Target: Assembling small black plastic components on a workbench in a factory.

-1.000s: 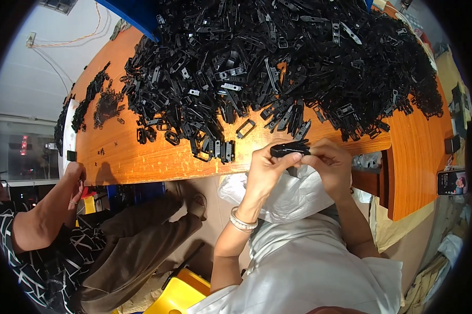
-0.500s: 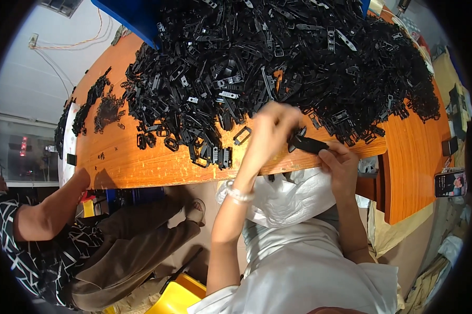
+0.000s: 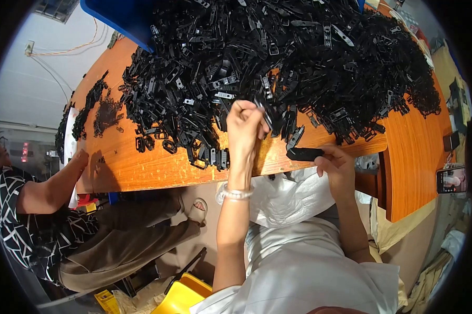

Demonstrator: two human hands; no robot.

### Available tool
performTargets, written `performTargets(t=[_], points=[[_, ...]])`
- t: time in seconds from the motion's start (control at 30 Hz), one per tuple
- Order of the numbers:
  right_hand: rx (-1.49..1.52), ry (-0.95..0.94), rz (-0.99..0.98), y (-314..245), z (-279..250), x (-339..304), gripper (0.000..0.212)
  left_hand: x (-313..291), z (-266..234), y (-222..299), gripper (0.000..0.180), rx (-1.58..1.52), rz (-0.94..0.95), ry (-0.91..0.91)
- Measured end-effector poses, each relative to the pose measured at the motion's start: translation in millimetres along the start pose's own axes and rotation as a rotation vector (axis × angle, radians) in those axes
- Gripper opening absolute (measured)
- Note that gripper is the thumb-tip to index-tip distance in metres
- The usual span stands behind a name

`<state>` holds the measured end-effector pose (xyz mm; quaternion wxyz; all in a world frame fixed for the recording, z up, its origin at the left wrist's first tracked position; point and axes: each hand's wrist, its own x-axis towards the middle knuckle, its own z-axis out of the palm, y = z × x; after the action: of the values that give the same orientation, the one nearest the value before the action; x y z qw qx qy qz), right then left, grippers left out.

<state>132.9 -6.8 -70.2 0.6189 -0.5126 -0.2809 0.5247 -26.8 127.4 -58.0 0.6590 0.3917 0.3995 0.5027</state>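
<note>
A large heap of small black plastic parts (image 3: 194,68) covers the far side of the wooden table. My left hand (image 3: 242,124), with a white beaded bracelet (image 3: 237,194) at its wrist, is closed at the near edge of the heap. Its fingers pinch a slim dark plastic part (image 3: 266,116), slightly blurred. At the table's front edge, my right hand (image 3: 336,166) grips one end of a flat black plastic piece (image 3: 304,154). A ribbed black part (image 3: 295,137) lies against or just beyond that piece's far end; whether they are joined I cannot tell.
The wooden table (image 3: 157,170) has a worn front edge. Below it a white sack (image 3: 283,201) hangs near my lap. A blue bin (image 3: 115,21) stands at the far left. A co-worker's arm (image 3: 55,191) rests at the left; a phone (image 3: 452,179) is at the right.
My left hand has moved left, away from the right hand, and now pinches a slim dark part. My right hand has lowered slightly with the black piece, which lies more level.
</note>
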Motion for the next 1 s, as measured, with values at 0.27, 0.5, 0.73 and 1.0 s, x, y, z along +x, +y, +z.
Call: performTargets(t=[0.27,0.5,0.73,1.0], points=[[-0.059,-0.138,0.011,-7.3,5.6,2.5,0.022,-64.7,-19.4,-7.1,0.027,0.422,0.036,-0.321],[-0.336,-0.112,-0.170,-11.6,8.8,-5.0,0.020,-84.2,-12.3,17.9,0.050,0.828,0.244,-0.518],[-0.378,-0.146,-0.150,-12.2,13.8,-12.0,0.024,-91.7,-8.4,10.8,0.047,0.742,0.183,-0.434],[-0.588,-0.238,-0.275,-19.7,22.8,-8.9,0.040,-96.7,-3.6,14.1,0.037,0.846,0.223,-0.414]])
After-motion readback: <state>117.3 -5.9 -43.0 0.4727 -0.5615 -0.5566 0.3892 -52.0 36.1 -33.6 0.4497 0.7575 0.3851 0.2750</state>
